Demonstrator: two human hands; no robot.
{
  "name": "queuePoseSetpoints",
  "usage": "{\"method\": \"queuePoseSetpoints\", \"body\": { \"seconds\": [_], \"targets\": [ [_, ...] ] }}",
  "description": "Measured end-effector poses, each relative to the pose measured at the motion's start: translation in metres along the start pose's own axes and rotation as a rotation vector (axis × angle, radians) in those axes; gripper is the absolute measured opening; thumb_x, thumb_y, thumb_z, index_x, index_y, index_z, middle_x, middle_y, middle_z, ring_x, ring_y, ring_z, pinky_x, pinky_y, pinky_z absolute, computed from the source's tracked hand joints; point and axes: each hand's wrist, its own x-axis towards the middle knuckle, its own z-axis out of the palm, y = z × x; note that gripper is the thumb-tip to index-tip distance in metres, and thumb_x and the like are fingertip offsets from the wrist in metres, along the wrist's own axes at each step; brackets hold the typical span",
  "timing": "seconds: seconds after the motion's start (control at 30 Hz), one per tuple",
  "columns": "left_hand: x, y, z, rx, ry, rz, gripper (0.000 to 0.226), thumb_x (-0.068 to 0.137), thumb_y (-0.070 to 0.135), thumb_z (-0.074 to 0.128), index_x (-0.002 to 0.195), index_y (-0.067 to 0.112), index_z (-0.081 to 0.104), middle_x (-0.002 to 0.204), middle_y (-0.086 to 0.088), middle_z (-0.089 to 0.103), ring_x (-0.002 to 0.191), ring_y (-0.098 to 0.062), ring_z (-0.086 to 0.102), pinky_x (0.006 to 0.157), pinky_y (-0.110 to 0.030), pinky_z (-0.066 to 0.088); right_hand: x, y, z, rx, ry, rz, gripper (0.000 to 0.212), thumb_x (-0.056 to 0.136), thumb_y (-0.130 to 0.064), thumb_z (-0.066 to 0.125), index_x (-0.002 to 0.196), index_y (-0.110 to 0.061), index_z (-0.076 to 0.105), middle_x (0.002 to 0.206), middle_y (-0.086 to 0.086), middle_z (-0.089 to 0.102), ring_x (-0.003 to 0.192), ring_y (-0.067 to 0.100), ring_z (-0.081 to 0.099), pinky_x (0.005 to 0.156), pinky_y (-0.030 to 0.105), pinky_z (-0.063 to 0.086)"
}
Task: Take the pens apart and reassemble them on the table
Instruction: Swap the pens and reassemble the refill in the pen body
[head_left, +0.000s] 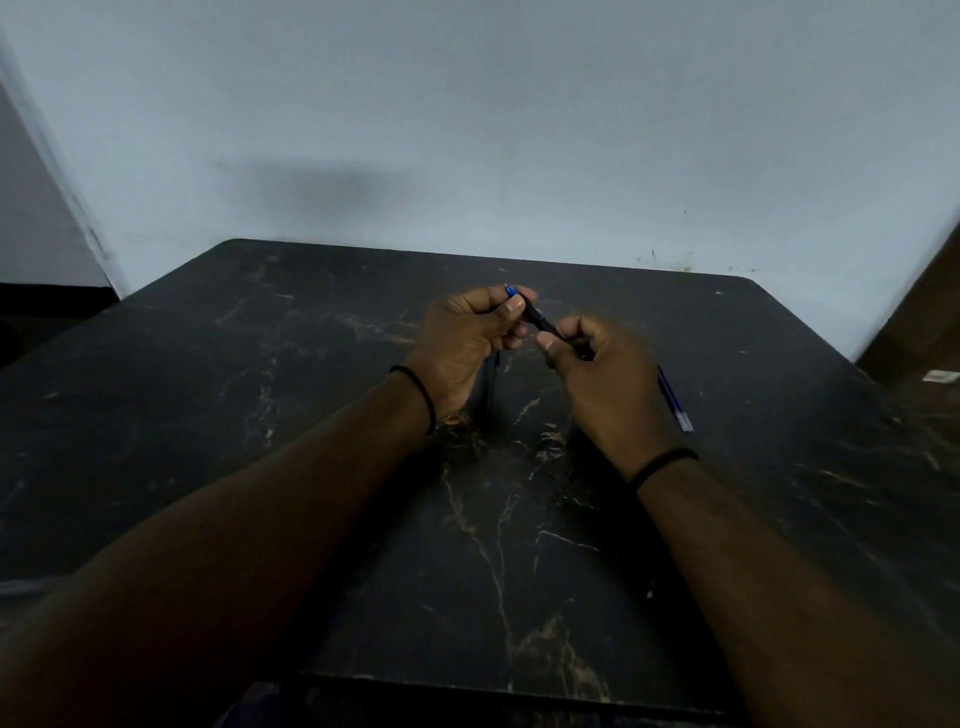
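Head view, item one: black pen, gripped at both ends by your left hand and right hand above the table. Item two: blue refill, loose just right of your right hand. Judged midway; reassembly outstanding.

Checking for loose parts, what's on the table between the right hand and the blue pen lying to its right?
Nothing: in the head view, bare table separates the right hand from the blue pen.

Under both hands, the black marble-look tabletop with tan veins looks smooth and faintly glossy. Just right of the right hand lies a blue, translucent plastic pen refill.
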Motion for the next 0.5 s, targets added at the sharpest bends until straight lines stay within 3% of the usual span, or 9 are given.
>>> {"method": "queuePoseSetpoints", "body": {
  "seconds": [0.13,0.27,0.37,0.43,0.5],
  "targets": [
    [0.001,0.003,0.001,0.008,0.001,0.026,0.02,0.096,0.0,0.052,0.091,0.009,0.069,0.07,0.005,0.07,0.063,-0.006,0.061,0.062,-0.019,0.051,-0.002,-0.002,-0.002,0.017,-0.054,0.04,0.023,0.097,-0.03,0.061,0.084,-0.015,0.073,0.074,0.003,0.07,0.064,0.013,0.057,0.063,0.029,0.045],
    [0.003,0.006,-0.001,0.071,-0.024,0.044,0.019,0.096,0.002,0.052,0.093,0.011,0.069,0.069,0.006,0.07,0.063,-0.005,0.06,0.064,-0.019,0.051,-0.003,-0.004,0.004,0.157,-0.081,0.083,0.026,0.1,-0.027,0.057,0.084,-0.011,0.071,0.078,0.018,0.071,0.058,0.017,0.052,0.061,0.036,0.046],
    [0.005,0.014,-0.008,0.168,0.018,0.058,0.017,0.098,0.013,0.053,0.094,0.013,0.07,0.074,0.005,0.07,0.064,-0.004,0.058,0.064,-0.019,0.048,-0.003,-0.005,0.006,0.158,-0.064,0.092,0.028,0.103,-0.028,0.052,0.088,-0.011,0.07,0.075,0.007,0.072,0.051,0.013,0.055,0.053,0.027,0.043],
    [0.01,0.019,-0.023,0.408,0.185,0.1,0.026,0.1,0.028,0.051,0.089,0.014,0.07,0.073,0.004,0.064,0.06,-0.001,0.054,0.058,-0.016,0.044,-0.002,-0.005,0.005,0.138,-0.053,0.115,0.029,0.103,-0.03,0.05,0.088,-0.014,0.069,0.076,0.003,0.073,0.051,0.012,0.056,0.053,0.027,0.043],
    [0.015,0.018,-0.044,0.799,0.39,0.144,0.041,0.1,0.039,0.049,0.072,0.013,0.064,0.061,0.002,0.055,0.054,-0.008,0.051,0.054,-0.022,0.039,0.0,-0.003,0.003,0.126,-0.04,0.126,0.029,0.103,-0.032,0.049,0.087,-0.018,0.068,0.077,0.0,0.073,0.054,0.013,0.058,0.056,0.03,0.046]
  ]
}}
